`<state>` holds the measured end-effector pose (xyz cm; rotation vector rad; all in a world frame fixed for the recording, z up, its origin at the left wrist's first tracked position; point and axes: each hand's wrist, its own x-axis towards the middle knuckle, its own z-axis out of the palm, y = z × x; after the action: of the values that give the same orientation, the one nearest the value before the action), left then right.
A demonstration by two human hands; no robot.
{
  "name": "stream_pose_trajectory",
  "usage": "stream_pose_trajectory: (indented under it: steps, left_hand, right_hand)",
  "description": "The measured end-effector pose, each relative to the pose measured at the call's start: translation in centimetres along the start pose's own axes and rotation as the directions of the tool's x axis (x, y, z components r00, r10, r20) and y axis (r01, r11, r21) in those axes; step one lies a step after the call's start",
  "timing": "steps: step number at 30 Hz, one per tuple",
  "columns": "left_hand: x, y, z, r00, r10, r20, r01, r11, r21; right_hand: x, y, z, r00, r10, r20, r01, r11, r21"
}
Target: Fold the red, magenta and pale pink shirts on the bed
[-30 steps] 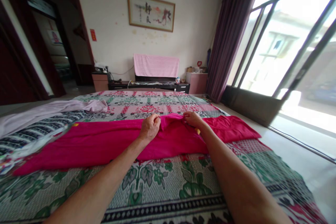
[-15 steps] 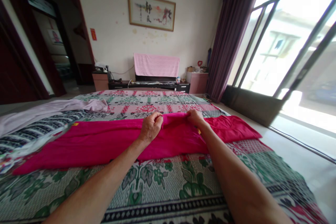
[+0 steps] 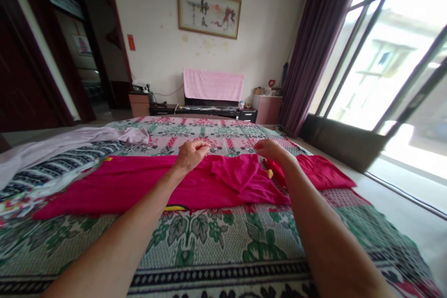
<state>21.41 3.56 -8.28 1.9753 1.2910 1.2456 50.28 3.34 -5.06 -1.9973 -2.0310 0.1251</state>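
A magenta garment, with yellow trim at spots along its edges, lies as a long folded strip across the bed. Toward its right end a short sleeve is laid down over the body of the fabric. My left hand hovers over the garment's far edge, fingers curled in and thumb against them, with no cloth seen in it. Above the right end is my right hand, its fingers loosely bent and apart from the cloth. A red folded garment lies beyond my right forearm, partly hidden by it.
A floral bedspread covers the bed. At the left lie a pale pink cloth and a black-and-white patterned garment. A low cabinet and a towel-draped screen stand past the bed; glass doors are on the right.
Both hands have let go of the magenta garment and risen off it, moving slightly apart. The part held up before now lies flat as a folded sleeve. The view has shifted a little.
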Motion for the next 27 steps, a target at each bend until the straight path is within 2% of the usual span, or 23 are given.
stream_pose_trajectory:
  steps: [1,3,6,8,11,13,16,19,22,27]
  left_hand:
    - [0.0,-0.5,-0.3,0.999,-0.002,0.049,-0.007,0.986,0.167]
    - [-0.3,-1.5,-0.6,0.981,0.005,0.192,-0.091,0.893,0.441]
    - [-1.1,-2.9,-0.1,0.933,0.043,0.357,-0.265,0.753,0.603]
    - [-1.5,-3.6,0.6,0.926,0.060,0.372,-0.301,0.711,0.636]
    - [-1.7,-4.0,1.3,0.948,0.058,0.311,-0.262,0.697,0.668]
    - [-1.6,-4.0,1.5,0.966,0.046,0.256,-0.212,0.711,0.670]
    - [-1.4,-3.7,1.1,0.990,0.030,0.136,-0.112,0.745,0.657]
    - [-1.2,-3.5,0.5,0.999,0.025,0.047,-0.050,0.759,0.649]
    - [-1.1,-3.7,0.3,0.996,0.023,0.086,-0.073,0.758,0.648]
    - [-1.2,-3.9,0.0,0.947,0.044,0.317,-0.244,0.743,0.623]
  right_hand:
    - [-0.1,-0.7,0.0,0.998,-0.054,0.024,0.053,0.998,0.043]
    - [-0.2,-2.5,0.5,0.972,-0.203,0.116,0.187,0.973,0.136]
    - [-0.3,-5.0,2.5,0.899,-0.397,0.187,0.351,0.906,0.237]
    - [-0.4,-6.2,3.9,0.891,-0.424,0.162,0.386,0.895,0.223]
    - [-0.8,-7.1,5.3,0.893,-0.396,0.213,0.369,0.916,0.155]
    - [-1.2,-7.3,5.6,0.893,-0.381,0.242,0.359,0.924,0.128]
    - [-1.6,-7.6,5.4,0.892,-0.413,0.182,0.395,0.910,0.128]
    - [-1.8,-8.2,5.1,0.868,-0.475,0.148,0.451,0.877,0.169]
    - [-1.9,-8.8,5.4,0.855,-0.506,0.110,0.486,0.858,0.169]
    - [-1.8,-9.3,7.0,0.848,-0.518,0.110,0.512,0.856,0.073]
